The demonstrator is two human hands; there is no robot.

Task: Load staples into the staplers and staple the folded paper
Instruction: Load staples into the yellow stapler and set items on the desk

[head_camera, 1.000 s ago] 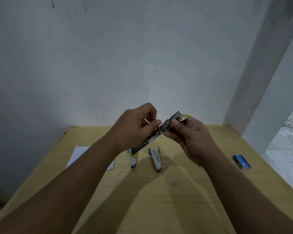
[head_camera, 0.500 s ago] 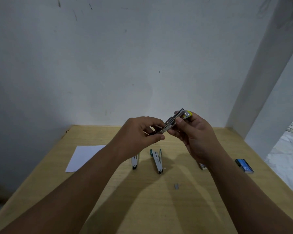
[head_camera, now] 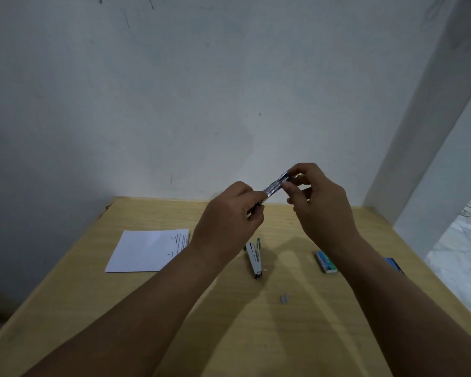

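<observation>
stapler held up between both hands

your left hand [head_camera: 230, 213] grips the low end of the stapler [head_camera: 273, 188]. your right hand [head_camera: 317, 198] pinches the high end. it slants up to the right, above the bench [head_camera: 297, 336]. the folded paper [head_camera: 148, 250] lies nearer your left hand.

Both forearms reaching forward from the lower corners, converging ahead of the chest with wrists raised. Left hand [head_camera: 230, 210] back toward the camera, fingers curled and pinching the lower end of a metal stapler [head_camera: 273, 187]. Right hand [head_camera: 320, 198] slightly higher, thumb and fingertips pinching the upper end, other fingers loosely bent.
</observation>
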